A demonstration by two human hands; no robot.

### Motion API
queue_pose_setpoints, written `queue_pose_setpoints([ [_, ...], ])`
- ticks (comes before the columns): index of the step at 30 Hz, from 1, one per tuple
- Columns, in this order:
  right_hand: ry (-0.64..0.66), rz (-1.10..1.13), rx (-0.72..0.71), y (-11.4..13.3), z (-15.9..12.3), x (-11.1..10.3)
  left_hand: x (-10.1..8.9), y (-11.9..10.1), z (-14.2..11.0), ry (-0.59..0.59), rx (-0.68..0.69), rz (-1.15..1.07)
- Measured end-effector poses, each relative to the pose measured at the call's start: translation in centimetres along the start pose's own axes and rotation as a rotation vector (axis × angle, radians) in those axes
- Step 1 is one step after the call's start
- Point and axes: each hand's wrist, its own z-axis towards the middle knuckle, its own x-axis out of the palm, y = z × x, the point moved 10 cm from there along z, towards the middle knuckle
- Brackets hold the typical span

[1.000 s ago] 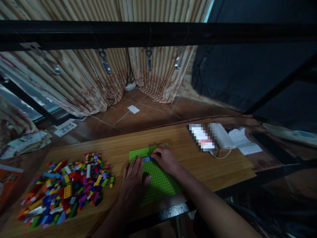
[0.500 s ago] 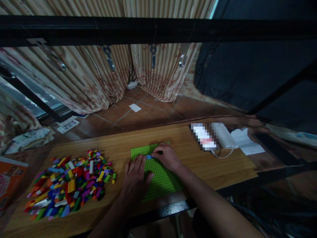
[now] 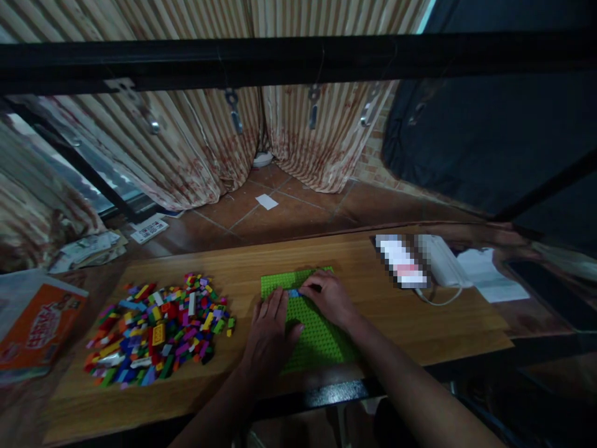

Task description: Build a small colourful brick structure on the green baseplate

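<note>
A green building-brick baseplate (image 3: pixel 321 336) lies on the wooden table in front of me. Near its far edge sits a small blue brick (image 3: pixel 293 293), between my two hands. My left hand (image 3: pixel 272 326) rests flat over the plate's left side, fingers stretched out and fingertips beside the brick. At the brick's right end, thumb and forefinger of my right hand (image 3: pixel 329 297) are pinched together on it. The fingers partly cover the brick, so its full length cannot be seen. A heap of loose coloured bricks (image 3: pixel 158 333) is spread left of my left hand.
On the table's right are a phone with a blurred screen (image 3: pixel 402 261), a white power bank (image 3: pixel 443 261) with a cable, and a paper sheet (image 3: pixel 494 277). An orange bag (image 3: pixel 41 330) lies at the left. A dark bar (image 3: pixel 289 59) crosses above.
The whole view has shifted, so the scene sits farther right and more of the orange bag shows. Both hands keep nearly the same place on the baseplate.
</note>
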Motion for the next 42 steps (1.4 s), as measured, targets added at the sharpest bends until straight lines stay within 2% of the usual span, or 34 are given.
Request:
queue_pose_setpoints([
  [7,0.094,-0.009,-0.042,0.0,0.1,0.3,-0.5,-0.1,0.1,0.085,-0.066,-0.098],
  [14,0.089,-0.054,-0.017,0.3,0.1,0.5,-0.6,-0.6,0.2,0.139,-0.072,-0.087],
  [25,0.043,-0.08,0.017,-0.4,0.0,0.8,-0.5,-0.8,0.2,0.144,-0.073,-0.087],
  [30,0.062,-0.1,0.028,-0.7,-0.1,1.0,-0.2,-0.8,-0.1,0.137,-0.081,-0.098],
  [33,0.089,-0.103,-0.002,-0.8,-0.4,1.1,-0.2,-1.0,-0.3,0.112,-0.059,-0.105],
  [39,0.148,-0.124,-0.157,-0.5,-0.7,1.9,-0.4,-0.9,-0.4,0.046,-0.047,-0.138],
  [42,0.148,-0.126,-0.158,-0.9,-0.5,2.0,-0.6,-0.8,-0.3,0.034,-0.04,-0.172],
])
